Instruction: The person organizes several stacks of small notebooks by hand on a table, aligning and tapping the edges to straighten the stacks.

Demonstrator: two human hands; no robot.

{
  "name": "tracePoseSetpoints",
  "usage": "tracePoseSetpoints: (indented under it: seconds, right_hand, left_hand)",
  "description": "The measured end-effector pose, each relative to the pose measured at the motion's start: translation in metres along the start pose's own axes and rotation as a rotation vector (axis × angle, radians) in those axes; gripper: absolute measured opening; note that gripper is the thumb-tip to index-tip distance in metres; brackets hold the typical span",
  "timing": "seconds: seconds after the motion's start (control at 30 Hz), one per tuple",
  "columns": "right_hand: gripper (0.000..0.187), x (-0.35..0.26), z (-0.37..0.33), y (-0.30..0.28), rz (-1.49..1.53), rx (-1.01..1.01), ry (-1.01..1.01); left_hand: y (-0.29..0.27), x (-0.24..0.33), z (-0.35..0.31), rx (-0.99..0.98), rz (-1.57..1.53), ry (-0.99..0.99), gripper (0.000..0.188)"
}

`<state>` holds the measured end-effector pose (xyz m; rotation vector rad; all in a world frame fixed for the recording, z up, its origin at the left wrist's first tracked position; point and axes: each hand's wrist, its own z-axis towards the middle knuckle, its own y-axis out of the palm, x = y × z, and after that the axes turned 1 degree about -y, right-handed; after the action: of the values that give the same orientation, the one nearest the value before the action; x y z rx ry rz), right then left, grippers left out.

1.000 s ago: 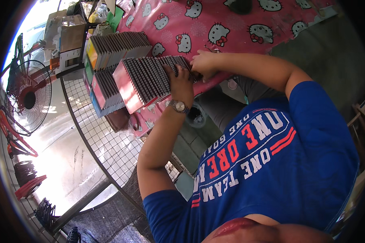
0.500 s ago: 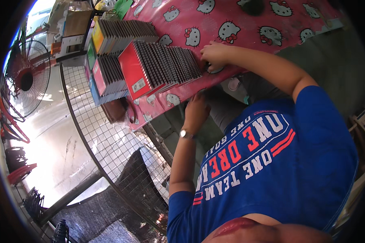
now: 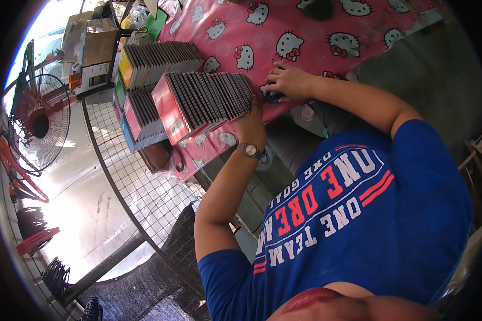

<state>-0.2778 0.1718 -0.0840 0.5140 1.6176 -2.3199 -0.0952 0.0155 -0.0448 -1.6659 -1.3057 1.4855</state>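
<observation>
Pink printed surface (image 3: 316, 32) carried everything; its near edge ran diagonally past the person's lap. The red-covered row of spiral notebooks (image 3: 209, 99) stood on it by the near-left corner, long axis roughly along the near edge, spirals up. A yellow-fronted row (image 3: 163, 61) and a smaller pink-fronted row (image 3: 144, 115) sat beyond it, toward the left edge.

Key relation: the red-covered row lay to the left of both hands, its right end facing them. Left hand (image 3: 250, 124) was nearer, touching that end; couldn't tell if it was gripping or just bracing, fingers partly hidden. Right hand (image 3: 292, 83) was just right of the row, apart from it, over the near edge side, fingers curled round a small dark-blue object (image 3: 275, 98), mostly covered.

Delta vs half a second earlier: left hand was off the row then, below the near edge; now in contact. Right hand stayed clear of the row.
</observation>
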Motion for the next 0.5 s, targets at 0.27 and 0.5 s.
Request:
tracePoseSetpoints:
  seconds: [0.27, 0.5]
  right_hand:
    - [0.045, 0.009, 0.007, 0.005, 0.008, -0.058, -0.058]
    - [0.039, 0.004, 0.024, -0.006, 0.041, -0.195, -0.048]
  left_hand:
    - [-0.066, 0.013, -0.002, -0.143, 0.069, 0.002, 0.071]
    - [-0.062, 0.014, -0.036, -0.117, 0.091, -0.004, 0.071]
